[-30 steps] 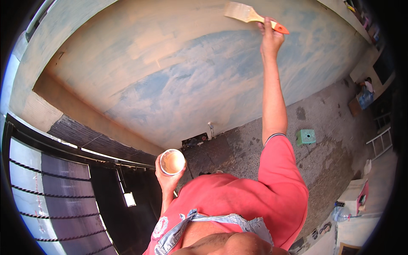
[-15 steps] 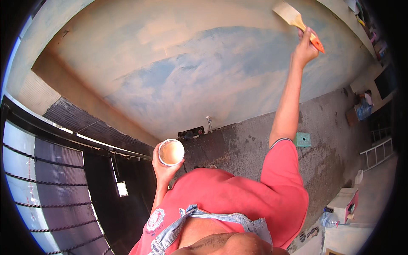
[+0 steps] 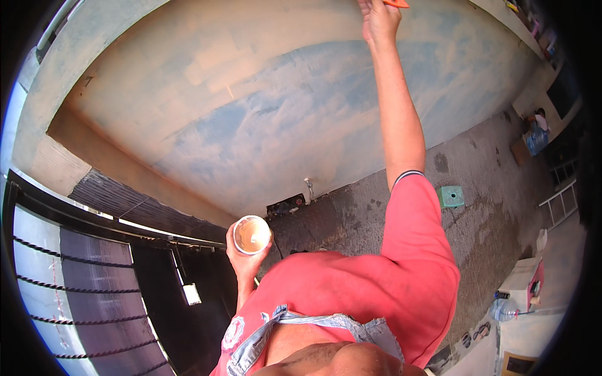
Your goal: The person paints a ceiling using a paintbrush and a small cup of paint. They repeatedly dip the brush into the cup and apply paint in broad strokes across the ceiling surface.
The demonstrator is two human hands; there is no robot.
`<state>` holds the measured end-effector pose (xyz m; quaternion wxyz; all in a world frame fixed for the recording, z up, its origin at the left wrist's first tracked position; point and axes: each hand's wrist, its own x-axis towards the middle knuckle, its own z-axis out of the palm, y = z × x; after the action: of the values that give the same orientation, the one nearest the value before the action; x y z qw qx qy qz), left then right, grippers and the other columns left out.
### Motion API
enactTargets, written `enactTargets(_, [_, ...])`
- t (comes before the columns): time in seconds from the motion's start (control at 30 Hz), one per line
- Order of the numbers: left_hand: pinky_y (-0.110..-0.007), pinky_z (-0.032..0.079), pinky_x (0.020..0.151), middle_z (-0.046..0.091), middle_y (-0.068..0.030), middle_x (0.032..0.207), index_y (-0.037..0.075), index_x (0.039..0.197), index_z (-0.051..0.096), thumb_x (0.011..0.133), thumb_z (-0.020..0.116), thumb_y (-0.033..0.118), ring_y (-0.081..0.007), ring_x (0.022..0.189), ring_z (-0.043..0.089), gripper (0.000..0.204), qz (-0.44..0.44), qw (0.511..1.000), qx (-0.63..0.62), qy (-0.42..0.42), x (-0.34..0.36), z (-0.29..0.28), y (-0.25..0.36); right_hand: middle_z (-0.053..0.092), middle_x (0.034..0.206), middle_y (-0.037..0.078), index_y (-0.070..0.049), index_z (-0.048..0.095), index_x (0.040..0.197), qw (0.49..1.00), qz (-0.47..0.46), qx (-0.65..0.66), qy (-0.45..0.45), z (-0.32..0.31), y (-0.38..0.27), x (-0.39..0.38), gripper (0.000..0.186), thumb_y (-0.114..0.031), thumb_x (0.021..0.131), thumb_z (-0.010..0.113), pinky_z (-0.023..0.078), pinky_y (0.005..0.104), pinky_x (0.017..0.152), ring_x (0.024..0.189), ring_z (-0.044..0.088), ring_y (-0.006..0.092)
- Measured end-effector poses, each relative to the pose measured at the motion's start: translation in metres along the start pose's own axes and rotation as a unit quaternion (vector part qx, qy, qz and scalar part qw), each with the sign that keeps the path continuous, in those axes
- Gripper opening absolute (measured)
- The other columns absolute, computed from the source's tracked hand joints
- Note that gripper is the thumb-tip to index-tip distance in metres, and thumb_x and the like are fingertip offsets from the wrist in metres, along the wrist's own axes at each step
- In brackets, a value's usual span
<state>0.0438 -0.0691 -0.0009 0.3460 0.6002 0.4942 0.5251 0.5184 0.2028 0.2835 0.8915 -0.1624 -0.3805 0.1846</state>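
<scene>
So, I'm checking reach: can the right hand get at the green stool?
Probably not: the right hand is up by the wall, holding an orange handle; the green stool is on the floor.

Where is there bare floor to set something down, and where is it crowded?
Bare floor lies between the green stool and the white ladder, and between the stool and the wall. It is crowded at lower right, around the clear bottle, white box and footwear.

red short-sleeved shirt (image 3: 351,269) | dark-striped cuff (image 3: 407,178) | round white emblem (image 3: 233,333) | frayed blue denim neckband (image 3: 332,322)
</scene>
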Motion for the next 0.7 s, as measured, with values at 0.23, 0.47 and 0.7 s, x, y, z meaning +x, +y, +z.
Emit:
enactTargets(0.23, [-0.038, 0.051, 0.103, 0.068, -0.0116, 0.124, 0.001, 0.135, 0.053, 0.059, 0.097, 0.02, -0.0227, 0.116, 0.066, 0.09, -0.001, 1.0, 0.006, 0.009, 0.003, 0.0, -0.002, 0.07, 0.092, 0.004, -0.009, 0.064, 0.098, 1.0, -0.012, -0.001, 0.022, -0.081, -0.021, 0.042, 0.011, -0.016, 0.098, 0.072, 0.058, 0.0249, 0.072, 0.081, 0.07, 0.0153])
enactTargets(0.47, [-0.038, 0.051, 0.103, 0.068, -0.0117, 0.124, 0.001, 0.136, 0.053, 0.06, 0.097, 0.02, -0.0228, 0.116, 0.066, 0.091, -0.002, 1.0, 0.006, 0.001, 0.007, 0.009, -0.003, 0.069, 0.106, 0.023, 0.013, 0.051, 0.117, 0.99, -0.068, -0.013, 0.127, -0.151, -0.055, 0.09, 0.032, -0.008, 0.099, 0.067, 0.065, 0.0317, 0.086, 0.094, 0.074, 0.0319])
enactTargets(0.7, [-0.038, 0.051, 0.103, 0.067, -0.0114, 0.124, 0.001, 0.135, 0.053, 0.06, 0.096, 0.018, -0.0223, 0.117, 0.065, 0.089, -0.01, 1.0, 0.007, 0.002, 0.006, 0.015, 0.001, 0.065, 0.112, 0.021, 0.016, 0.051, 0.117, 0.972, -0.09, -0.016, 0.218, -0.095, -0.087, 0.0, 0.031, -0.008, 0.101, 0.062, 0.063, 0.032, 0.089, 0.1, 0.072, 0.0305])
